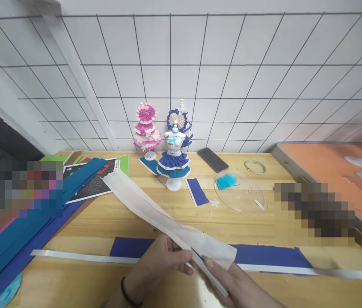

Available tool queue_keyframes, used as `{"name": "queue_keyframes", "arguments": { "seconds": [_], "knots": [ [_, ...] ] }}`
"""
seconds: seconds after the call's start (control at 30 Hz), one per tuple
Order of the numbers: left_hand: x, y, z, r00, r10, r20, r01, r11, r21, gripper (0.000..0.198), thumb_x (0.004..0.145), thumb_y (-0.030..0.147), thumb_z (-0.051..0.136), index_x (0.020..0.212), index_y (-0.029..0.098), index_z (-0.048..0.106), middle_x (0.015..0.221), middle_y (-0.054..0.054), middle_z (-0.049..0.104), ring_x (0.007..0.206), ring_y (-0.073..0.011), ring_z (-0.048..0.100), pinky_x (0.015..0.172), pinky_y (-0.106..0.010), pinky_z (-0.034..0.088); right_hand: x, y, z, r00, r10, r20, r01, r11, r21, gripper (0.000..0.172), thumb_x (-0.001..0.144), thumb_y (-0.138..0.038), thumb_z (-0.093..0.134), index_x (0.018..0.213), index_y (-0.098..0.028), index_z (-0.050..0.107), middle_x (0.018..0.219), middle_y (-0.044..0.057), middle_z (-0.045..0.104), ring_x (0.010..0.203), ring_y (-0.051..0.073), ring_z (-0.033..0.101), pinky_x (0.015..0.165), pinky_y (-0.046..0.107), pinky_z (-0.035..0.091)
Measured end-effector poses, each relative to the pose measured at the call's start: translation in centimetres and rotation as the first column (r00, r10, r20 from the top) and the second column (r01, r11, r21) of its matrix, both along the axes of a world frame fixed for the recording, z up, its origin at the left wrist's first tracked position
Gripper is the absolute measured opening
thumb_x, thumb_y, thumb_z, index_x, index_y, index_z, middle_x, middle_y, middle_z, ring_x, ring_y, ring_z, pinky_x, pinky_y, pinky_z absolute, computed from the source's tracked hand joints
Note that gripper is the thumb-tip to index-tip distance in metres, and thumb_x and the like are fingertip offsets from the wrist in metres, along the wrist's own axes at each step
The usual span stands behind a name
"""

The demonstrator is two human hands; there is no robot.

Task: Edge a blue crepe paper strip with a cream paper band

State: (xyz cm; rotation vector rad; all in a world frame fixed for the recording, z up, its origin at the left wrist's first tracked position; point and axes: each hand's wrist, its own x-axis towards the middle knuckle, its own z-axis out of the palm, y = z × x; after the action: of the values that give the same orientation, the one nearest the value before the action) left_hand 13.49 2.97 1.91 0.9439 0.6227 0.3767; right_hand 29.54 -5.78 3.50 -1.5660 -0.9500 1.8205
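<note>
A long white crepe paper strip [155, 210] runs slantwise over the table, its far end lying on a dark printed booklet [100, 182]. My left hand [160, 263] is closed on the strip's lower edge, thumb on top. My right hand [229, 280] is closed around what look like scissors; only a thin dark blade edge [197, 252] shows where the paper splits into a wide piece and a narrow one. The handles are hidden. Beneath both hands lie a blue paper strip [271, 256] and a narrow shiny white ribbon [81, 256].
Small dress forms stand at the back, one in a blue and teal skirt [173, 164], one in pink [147, 132]. A phone [213, 159], a clear round plate [241, 201] and a wire coil [254, 167] lie right of them. Teal paper [40, 222] is heaped left; an orange-topped table [322, 162] adjoins right.
</note>
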Motion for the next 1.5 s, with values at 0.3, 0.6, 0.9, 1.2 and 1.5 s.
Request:
{"name": "queue_keyframes", "arguments": {
  "seconds": [0.3, 0.6, 0.9, 1.2, 1.5],
  "knots": [
    [0.2, -0.1, -0.3, 0.998, 0.055, 0.024, -0.054, 0.998, -0.032, 0.034, 0.065, 0.024, 0.071, 0.095, 0.009, 0.063, 0.081, -0.01, 0.067, 0.067, -0.0143, 0.058, 0.06, -0.025, 0.047, -0.4, -0.1, -1.4, 0.999, -0.041, -0.011, 0.042, 0.999, 0.017, 0.055, 0.072, -0.072, 0.036, 0.053, -0.02, 0.04, 0.032, -0.011, 0.023, 0.029, 0.004, 0.019, 0.035, 0.021, 0.012],
    [0.2, -0.1, -0.3, 1.0, 0.011, 0.003, -0.011, 1.0, 0.005, 0.034, 0.064, 0.025, 0.07, 0.095, 0.011, 0.064, 0.086, -0.011, 0.067, 0.073, -0.0173, 0.059, 0.062, -0.027, 0.047, -0.5, 0.4, -1.5, 0.999, -0.033, -0.034, 0.031, 0.997, -0.065, 0.056, 0.066, -0.076, 0.037, 0.069, -0.021, 0.042, 0.035, -0.012, 0.03, 0.025, 0.003, 0.018, 0.028, 0.019, 0.008],
    [0.1, -0.1, -0.2, 1.0, 0.005, -0.021, -0.005, 1.0, -0.001, 0.034, 0.063, 0.022, 0.07, 0.095, 0.012, 0.063, 0.084, -0.009, 0.066, 0.072, -0.0166, 0.059, 0.064, -0.028, 0.048, -0.5, 0.2, -1.2, 0.996, -0.052, 0.076, 0.058, 0.995, -0.076, 0.056, 0.072, -0.07, 0.039, 0.083, -0.018, 0.055, 0.04, -0.01, 0.037, 0.029, 0.004, 0.026, 0.032, 0.019, 0.018],
    [0.0, -0.1, -0.2, 1.0, -0.004, -0.007, 0.003, 1.0, -0.019, 0.036, 0.063, 0.023, 0.071, 0.096, 0.012, 0.063, 0.084, -0.008, 0.067, 0.07, -0.0151, 0.059, 0.063, -0.027, 0.048, -0.2, 0.3, -0.7, 0.996, -0.024, 0.087, 0.032, 0.995, -0.098, 0.052, 0.074, -0.068, 0.04, 0.083, -0.019, 0.057, 0.049, -0.007, 0.041, 0.038, 0.006, 0.03, 0.038, 0.019, 0.024],
    [0.0, 0.1, 0.1, 1.0, -0.025, 0.018, 0.025, 1.0, -0.004, 0.041, 0.061, 0.029, 0.073, 0.098, 0.013, 0.063, 0.084, -0.008, 0.066, 0.073, -0.0157, 0.058, 0.064, -0.026, 0.047, -0.2, 0.4, -1.2, 0.998, 0.014, 0.057, -0.014, 1.0, 0.0, 0.053, 0.075, -0.068, 0.039, 0.08, -0.017, 0.054, 0.052, -0.007, 0.039, 0.039, 0.006, 0.03, 0.037, 0.02, 0.021]
  ]
}}
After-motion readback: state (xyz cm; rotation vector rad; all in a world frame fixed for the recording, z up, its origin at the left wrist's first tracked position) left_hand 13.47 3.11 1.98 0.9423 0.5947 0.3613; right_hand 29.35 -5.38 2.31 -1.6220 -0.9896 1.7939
